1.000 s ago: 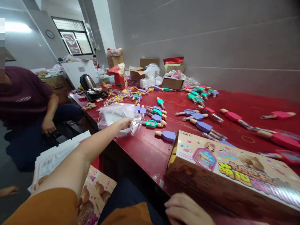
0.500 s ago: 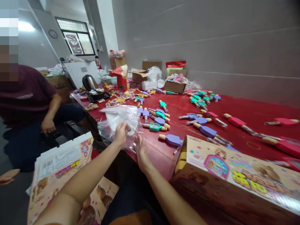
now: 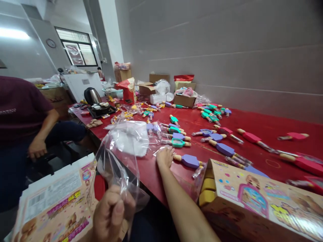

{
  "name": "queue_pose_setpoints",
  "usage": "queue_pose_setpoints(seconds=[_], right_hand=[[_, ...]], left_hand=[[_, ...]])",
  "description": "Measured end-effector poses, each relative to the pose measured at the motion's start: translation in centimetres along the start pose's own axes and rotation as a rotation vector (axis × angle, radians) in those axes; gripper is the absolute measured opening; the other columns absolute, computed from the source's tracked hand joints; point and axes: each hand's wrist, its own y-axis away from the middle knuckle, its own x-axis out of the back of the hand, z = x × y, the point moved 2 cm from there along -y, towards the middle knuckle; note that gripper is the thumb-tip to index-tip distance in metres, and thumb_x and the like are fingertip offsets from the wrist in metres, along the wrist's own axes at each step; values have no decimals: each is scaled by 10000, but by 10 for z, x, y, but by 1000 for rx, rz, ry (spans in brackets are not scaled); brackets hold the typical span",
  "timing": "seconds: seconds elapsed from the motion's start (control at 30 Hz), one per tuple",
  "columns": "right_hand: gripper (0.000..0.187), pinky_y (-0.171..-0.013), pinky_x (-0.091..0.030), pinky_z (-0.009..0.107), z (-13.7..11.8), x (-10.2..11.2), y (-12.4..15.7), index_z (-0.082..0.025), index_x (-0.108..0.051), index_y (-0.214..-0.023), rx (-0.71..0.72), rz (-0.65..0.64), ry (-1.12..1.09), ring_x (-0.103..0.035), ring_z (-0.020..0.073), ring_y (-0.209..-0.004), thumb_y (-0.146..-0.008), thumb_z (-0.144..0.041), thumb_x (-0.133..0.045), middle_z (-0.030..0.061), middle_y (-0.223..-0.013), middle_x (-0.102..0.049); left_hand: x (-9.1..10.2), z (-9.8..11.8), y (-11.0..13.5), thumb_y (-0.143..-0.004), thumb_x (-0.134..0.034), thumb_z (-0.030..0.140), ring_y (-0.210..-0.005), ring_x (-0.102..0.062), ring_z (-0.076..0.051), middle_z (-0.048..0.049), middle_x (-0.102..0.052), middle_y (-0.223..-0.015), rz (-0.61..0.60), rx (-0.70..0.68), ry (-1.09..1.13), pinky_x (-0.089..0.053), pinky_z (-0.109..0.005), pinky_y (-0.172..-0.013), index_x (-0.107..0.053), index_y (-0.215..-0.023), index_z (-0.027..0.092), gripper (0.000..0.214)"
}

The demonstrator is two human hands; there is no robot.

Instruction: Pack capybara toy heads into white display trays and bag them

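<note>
My left hand (image 3: pixel 111 215) is low and close to me, fingers pinched on the edge of a clear plastic bag (image 3: pixel 118 154) that stretches up toward the red table (image 3: pixel 254 122). My right hand (image 3: pixel 165 156) reaches out over the table's near edge and holds the far end of the same plastic near a heap of bags (image 3: pixel 131 136). Just right of that hand lies a purple ice-lolly-shaped toy (image 3: pixel 189 160). A printed cardboard box (image 3: pixel 257 198) lies on its side at the lower right, its open end showing yellow pieces.
Several purple, green and pink lolly toys (image 3: pixel 219 126) are scattered over the table. Cartons and bags (image 3: pixel 183 90), a kettle (image 3: pixel 90 95) and a tray stand at the far end. A person in a maroon shirt (image 3: pixel 17 107) sits at left. Flattened printed cartons (image 3: pixel 52 201) lie beside me.
My left hand has pulled back toward me, drawing a clear bag off the heap. My right hand has moved further onto the table beside the purple toy.
</note>
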Motion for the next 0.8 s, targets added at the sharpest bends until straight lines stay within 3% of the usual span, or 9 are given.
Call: queue_pose_setpoints(seconds=[0.07,0.17,0.27,0.33,0.4,0.47,0.53,0.6,0.8], right_hand=[[518,-1106,-72,510,-6,8,13,46,-339,-1342,5,-11,-113,-8,296,-1395,-902,-191,-201,244,-1476,-140],[542,-1004,-369,435,-10,19,56,-92,-378,-1350,83,-239,-284,-403,239,-1267,-936,-308,-104,179,-1357,-425],[528,-828,-502,352,-2,31,103,-187,-488,-1251,103,-758,-526,-616,227,-983,-832,-508,-488,101,-1086,-635],[552,-764,-514,314,11,45,124,-173,-566,-1116,54,-889,-637,-643,219,-865,-691,-506,-677,80,-929,-673],[492,-692,-520,289,24,66,133,-161,-598,-1027,49,-710,-640,-646,203,-779,-695,-514,-680,77,-857,-678],[419,-670,-530,279,34,92,142,-186,-610,-1037,143,-550,-617,-653,202,-788,-744,-482,-653,78,-901,-683],[315,-690,-540,265,40,121,155,-245,-632,-1047,287,-560,-595,-664,201,-823,-778,-409,-644,62,-920,-693],[247,-660,-543,243,47,149,169,-304,-657,-1017,404,-605,-594,-675,195,-766,-777,-358,-659,38,-832,-704],[307,-453,-503,244,68,188,183,-332,-634,-1028,242,-379,-920,-616,178,-517,-747,-446,-677,28,-638,-655]], left_hand=[[-11,-10,6,-872,-438,214,-568,-550,-154,-16,-574,-646,-63,-119,-246,-447,-263,-517,-541,-770,262,153],[-36,-32,5,-850,-421,152,-559,-535,-151,-20,-541,-605,-230,-210,-473,-430,-260,-527,-492,-706,221,175],[-61,-43,13,-851,-411,193,-645,-583,-191,-74,-608,-679,-436,-238,-535,-481,-302,-622,-537,-734,187,173],[-70,-36,25,-856,-424,205,-719,-614,-210,-102,-650,-761,-582,-295,-447,-504,-324,-702,-578,-791,171,170],[-65,-24,35,-856,-443,181,-824,-632,-203,-98,-670,-868,-662,-377,-251,-508,-304,-778,-594,-858,191,151],[-43,-18,35,-837,-489,144,-954,-615,-184,-75,-655,-991,-440,-345,-97,-485,-287,-861,-581,-937,237,164],[-15,-30,27,-772,-624,178,-1108,-546,-196,-77,-590,-1146,-46,-105,-4,-410,-331,-984,-529,-1051,266,307],[1,-55,18,-616,-794,286,-1223,-451,-239,-104,-505,-1256,96,222,154,-318,-392,-1058,-463,-1135,257,616],[-26,-85,22,-257,-908,399,-1019,-602,-320,-135,-628,-1073,-354,648,507,-491,-396,-824,-550,-1032,188,880]])
